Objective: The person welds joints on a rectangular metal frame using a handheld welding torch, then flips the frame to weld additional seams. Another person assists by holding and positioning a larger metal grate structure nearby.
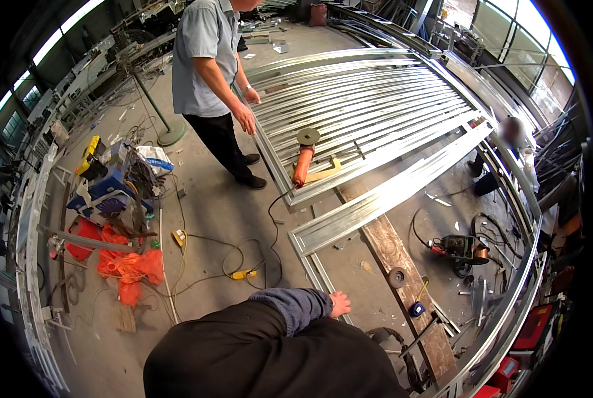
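Observation:
My left hand (340, 304) reaches out at the lower middle, past my dark-clad legs. It lies across a narrow rail of a galvanized metal frame (317, 270), its fingers curled over the right edge. My right hand is out of the picture. The frame runs from near me up to the right. Beyond it sits a large slatted metal panel (369, 93). On that panel's near left corner rest an orange angle grinder (303, 163) with a round disc and a yellowish angled bracket or square (326, 172).
A co-worker in a grey shirt (203, 66) stands at the panel's left edge, hands close to it. A wooden plank (389, 242) carries a loose disc and tape measure. Cables (227, 242) loop on the floor. A wire-feeding machine (465, 249) stands right; another person (508, 136) is behind.

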Demonstrator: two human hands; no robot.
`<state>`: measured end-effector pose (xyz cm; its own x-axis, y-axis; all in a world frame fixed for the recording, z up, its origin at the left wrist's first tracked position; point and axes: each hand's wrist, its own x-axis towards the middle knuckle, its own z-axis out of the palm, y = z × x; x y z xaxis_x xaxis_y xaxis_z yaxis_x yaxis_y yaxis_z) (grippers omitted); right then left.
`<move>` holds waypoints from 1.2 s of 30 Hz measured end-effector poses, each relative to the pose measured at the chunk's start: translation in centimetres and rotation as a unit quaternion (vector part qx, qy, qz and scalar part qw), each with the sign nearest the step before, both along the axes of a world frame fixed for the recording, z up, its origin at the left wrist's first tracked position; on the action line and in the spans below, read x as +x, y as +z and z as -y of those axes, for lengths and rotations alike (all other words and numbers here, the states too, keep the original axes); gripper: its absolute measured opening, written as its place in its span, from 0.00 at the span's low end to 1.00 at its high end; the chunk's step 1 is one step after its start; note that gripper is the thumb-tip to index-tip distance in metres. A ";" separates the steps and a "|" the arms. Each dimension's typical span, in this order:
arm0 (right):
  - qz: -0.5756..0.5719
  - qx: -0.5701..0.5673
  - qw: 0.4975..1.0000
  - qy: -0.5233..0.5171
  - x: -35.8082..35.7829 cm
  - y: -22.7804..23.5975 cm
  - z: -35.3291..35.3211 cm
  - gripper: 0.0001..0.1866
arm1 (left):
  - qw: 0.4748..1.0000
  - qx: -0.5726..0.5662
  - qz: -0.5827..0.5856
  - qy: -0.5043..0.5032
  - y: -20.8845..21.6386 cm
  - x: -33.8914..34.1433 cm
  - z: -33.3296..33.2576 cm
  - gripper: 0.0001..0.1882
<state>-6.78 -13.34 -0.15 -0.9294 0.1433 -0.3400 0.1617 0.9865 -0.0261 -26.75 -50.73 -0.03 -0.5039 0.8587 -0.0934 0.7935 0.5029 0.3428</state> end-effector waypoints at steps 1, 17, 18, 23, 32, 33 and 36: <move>-0.004 -0.001 1.000 -0.002 -0.2 -0.3 0.2 0.20 | 1.000 0.004 0.009 0.001 -0.3 0.0 0.2 0.21; -0.030 0.112 0.993 -0.009 10.6 -4.8 -4.4 0.22 | 0.999 -0.006 0.032 -0.010 1.2 -0.4 0.0 0.23; -0.031 0.088 0.995 -0.024 10.5 -5.0 -4.3 0.21 | 0.999 -0.010 0.033 -0.010 1.3 -0.4 0.1 0.23; -0.016 0.028 0.997 -0.074 10.0 -3.7 -3.1 0.19 | 0.999 -0.021 0.028 -0.023 3.0 -0.4 0.4 0.25; -0.027 -0.002 0.998 -0.061 9.2 0.3 -0.9 0.13 | 0.999 -0.016 0.035 -0.023 3.5 -0.4 0.6 0.28; -0.026 -0.023 0.997 -0.064 8.8 0.7 -0.7 0.14 | 0.999 -0.009 0.035 -0.016 3.2 -0.3 0.8 0.29; -0.032 -0.026 0.997 -0.063 8.5 1.4 -0.1 0.14 | 0.999 -0.005 0.032 -0.012 3.0 -0.4 0.9 0.29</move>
<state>1.71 -13.22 1.24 -0.9256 0.2429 -0.2902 0.2796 0.9557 -0.0916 -27.14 -51.65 2.94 -0.4757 0.8695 -0.1331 0.7820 0.4873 0.3886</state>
